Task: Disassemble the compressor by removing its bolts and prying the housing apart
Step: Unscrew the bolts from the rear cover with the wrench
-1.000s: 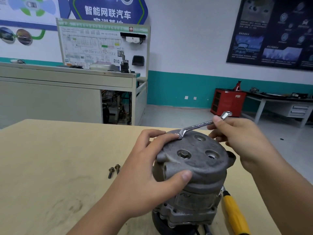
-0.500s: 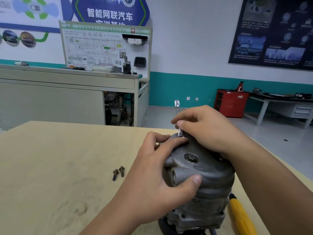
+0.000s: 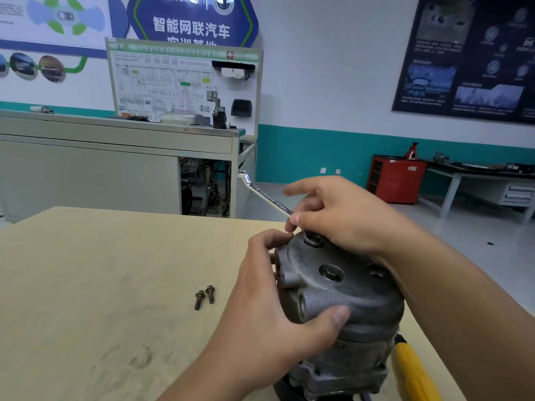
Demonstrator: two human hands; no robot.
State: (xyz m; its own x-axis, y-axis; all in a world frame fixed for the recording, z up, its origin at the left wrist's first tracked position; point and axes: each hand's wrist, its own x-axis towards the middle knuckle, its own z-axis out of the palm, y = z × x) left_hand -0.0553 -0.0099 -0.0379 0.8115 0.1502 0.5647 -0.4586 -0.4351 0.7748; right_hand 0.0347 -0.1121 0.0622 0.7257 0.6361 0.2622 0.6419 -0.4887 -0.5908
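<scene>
Right grip (image 3: 341, 215) pinching wrench (image 3: 266, 196) atop compressor (image 3: 347, 287), left grip (image 3: 269, 314) clasping its side

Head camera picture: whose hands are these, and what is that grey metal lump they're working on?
No robot here: a person wears a camera on the head, looking down at their own hands. The left hand grips a grey compressor standing on a wooden table. The right hand pinches a slim wrench, its lower end seated on the compressor's top. Two loose bolts lie on the table, left of it. A yellow tool handle shows by its base.
</scene>
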